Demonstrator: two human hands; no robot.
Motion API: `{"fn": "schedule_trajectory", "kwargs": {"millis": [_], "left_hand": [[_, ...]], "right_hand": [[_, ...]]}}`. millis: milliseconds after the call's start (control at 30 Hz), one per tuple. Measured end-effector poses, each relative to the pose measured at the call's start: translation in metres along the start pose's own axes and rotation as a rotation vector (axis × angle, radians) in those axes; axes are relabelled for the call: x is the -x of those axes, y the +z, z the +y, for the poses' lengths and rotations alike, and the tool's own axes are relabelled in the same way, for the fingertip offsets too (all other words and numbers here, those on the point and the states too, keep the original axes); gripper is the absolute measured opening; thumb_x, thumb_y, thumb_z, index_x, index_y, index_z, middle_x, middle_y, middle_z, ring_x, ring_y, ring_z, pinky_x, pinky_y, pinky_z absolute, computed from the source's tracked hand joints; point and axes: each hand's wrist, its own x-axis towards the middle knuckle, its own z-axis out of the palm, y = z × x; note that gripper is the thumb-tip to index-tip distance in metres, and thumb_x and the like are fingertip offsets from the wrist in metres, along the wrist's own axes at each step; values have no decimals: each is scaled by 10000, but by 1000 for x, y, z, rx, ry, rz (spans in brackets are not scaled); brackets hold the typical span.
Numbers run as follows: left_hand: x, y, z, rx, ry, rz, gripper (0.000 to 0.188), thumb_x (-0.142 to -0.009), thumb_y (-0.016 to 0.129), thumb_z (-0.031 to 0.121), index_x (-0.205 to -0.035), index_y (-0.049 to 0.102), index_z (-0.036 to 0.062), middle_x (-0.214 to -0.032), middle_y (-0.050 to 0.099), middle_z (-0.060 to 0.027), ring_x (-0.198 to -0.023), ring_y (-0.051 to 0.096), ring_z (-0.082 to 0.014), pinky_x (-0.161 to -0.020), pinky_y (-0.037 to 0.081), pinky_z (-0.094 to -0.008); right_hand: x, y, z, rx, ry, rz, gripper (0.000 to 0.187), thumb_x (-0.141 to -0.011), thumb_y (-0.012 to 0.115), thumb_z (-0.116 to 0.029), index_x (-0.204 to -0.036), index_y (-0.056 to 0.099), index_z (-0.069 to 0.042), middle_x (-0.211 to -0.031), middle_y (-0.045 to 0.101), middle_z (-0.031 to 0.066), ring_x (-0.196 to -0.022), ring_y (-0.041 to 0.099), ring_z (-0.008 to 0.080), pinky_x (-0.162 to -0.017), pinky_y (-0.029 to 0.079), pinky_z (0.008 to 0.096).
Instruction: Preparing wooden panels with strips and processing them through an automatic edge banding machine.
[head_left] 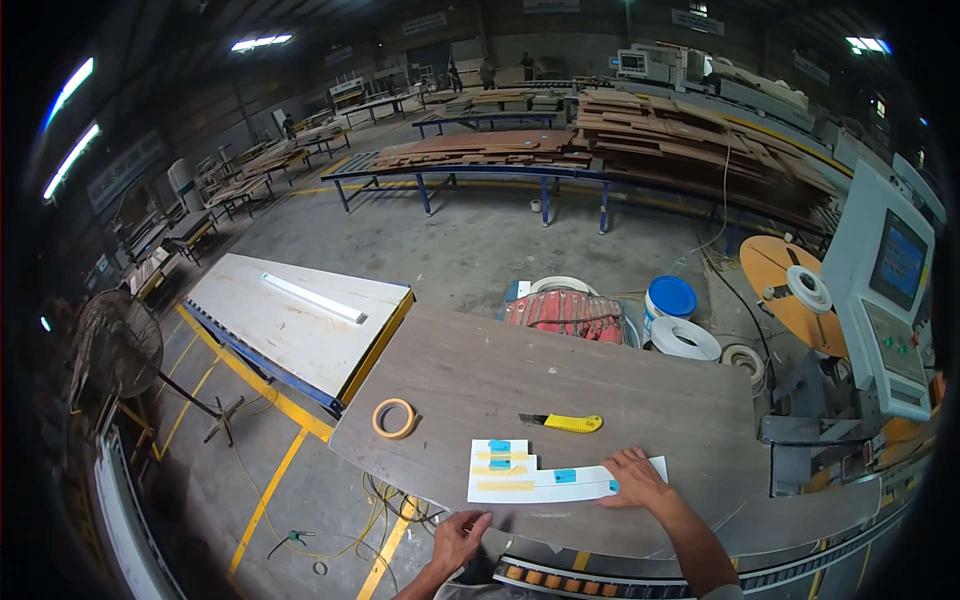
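On the grey-brown tabletop [470, 370] lies a flat white L-shaped board [545, 492], with blue and pale yellow tape strips stuck across it. My right hand [637, 480] grips its narrow right end, the fingers bent over the far edge. Closer to me, my left hand [462, 538] is at the table's front edge, left of the board and apart from it. Its fingers are curled in with the thumb against them, and anything between them is hidden. A yellow utility knife [572, 423], blade out to the left, rests beyond the board. Farther left is a roll of orange-yellow tape [394, 418].
A white-topped table [290, 310] carrying a long white strip adjoins at left. A machine with a control screen [898, 258] and an orange disc reel [790, 280] stand at right. Beyond the table are a blue-lidded bucket [672, 298] and a red bag [565, 315]. A roller track [570, 580] runs in front.
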Motion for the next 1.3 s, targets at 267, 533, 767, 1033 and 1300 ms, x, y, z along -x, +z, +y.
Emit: {"fn": "schedule_trajectory", "kwargs": {"millis": [267, 533, 767, 1033, 1300], "left_hand": [[-2, 24, -8, 503, -425, -264, 572, -913, 660, 466, -1085, 648, -79, -925, 721, -173, -811, 719, -239, -741, 581, -316], [-14, 31, 3, 1069, -662, -372, 532, -960, 615, 406, -1243, 547, -39, -1188, 657, -152, -1083, 647, -254, -944, 524, -360], [-61, 10, 29, 800, -248, -686, 500, -961, 646, 233, -1420, 508, 88, -1106, 672, 8, -970, 607, -78, -859, 477, -254], [-68, 28, 85, 295, 271, -1137, 665, -1007, 549, 282, -1573, 208, 205, -1304, 590, -51, -1073, 569, -117, -924, 466, -283], [3, 103, 131, 112, 454, -1156, 802, -960, 588, 295, -1587, 99, 187, -1288, 612, -104, -1029, 657, -192, -882, 528, -317]], "right_hand": [[53, 18, -38, -99, 94, 102, 773, -659, 794, -518, -1184, 603, 17, -1164, 592, 178, -1183, 526, 340, -1050, 395, 429], [141, 52, -120, -217, 311, 356, 765, -529, 885, -485, -1083, 610, -33, -1043, 593, 152, -917, 603, 355, -819, 495, 493], [193, 75, -188, -122, 551, 579, 704, -556, 877, -323, -1153, 615, -58, -1038, 636, 192, -1024, 578, 441, -886, 499, 534], [238, 57, -210, -135, 504, 703, 656, -535, 887, -328, -1054, 609, -38, -940, 605, 207, -874, 584, 450, -748, 500, 539], [339, 79, -166, -109, 542, 748, 655, -532, 895, -299, -1045, 593, -25, -970, 596, 225, -861, 588, 444, -747, 513, 519]]}}
